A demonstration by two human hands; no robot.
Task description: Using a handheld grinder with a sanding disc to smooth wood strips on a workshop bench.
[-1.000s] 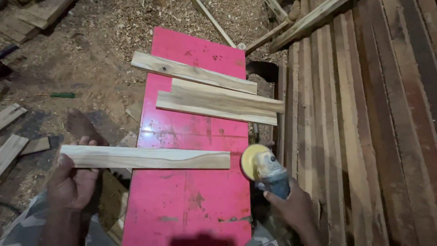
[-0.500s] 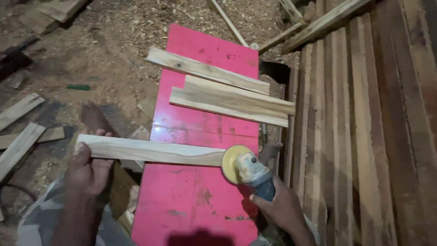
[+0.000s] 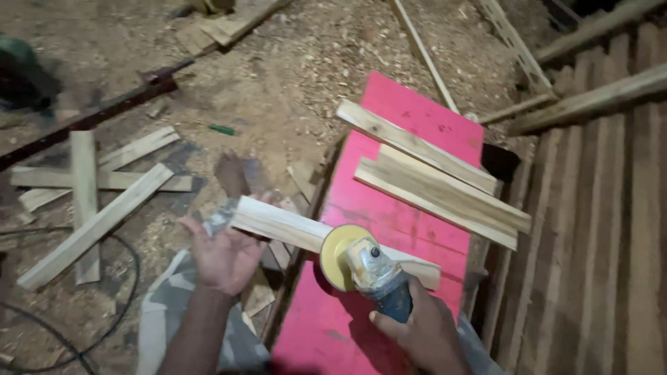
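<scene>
Head view: sanding disc now on the plank.
Your left hand (image 3: 226,257) grips the plank (image 3: 292,228); your right hand (image 3: 420,333), closed round the angle grinder (image 3: 365,267), has moved its disc toward 9 o'clock over the pink surface (image 3: 417,118).

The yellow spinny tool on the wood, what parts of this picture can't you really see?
Head view only:
- Grinder: its handle is hidden inside the right hand.
- Wood strip: the yellow disc covers its middle, and the left hand covers one end.
- Pink table: its near end is cut off by the bottom edge.
- Green thing, top left: too blurred to tell.

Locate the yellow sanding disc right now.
Head view, lower centre: yellow sanding disc on the grinder in the right hand, against the wooden strip.
</scene>
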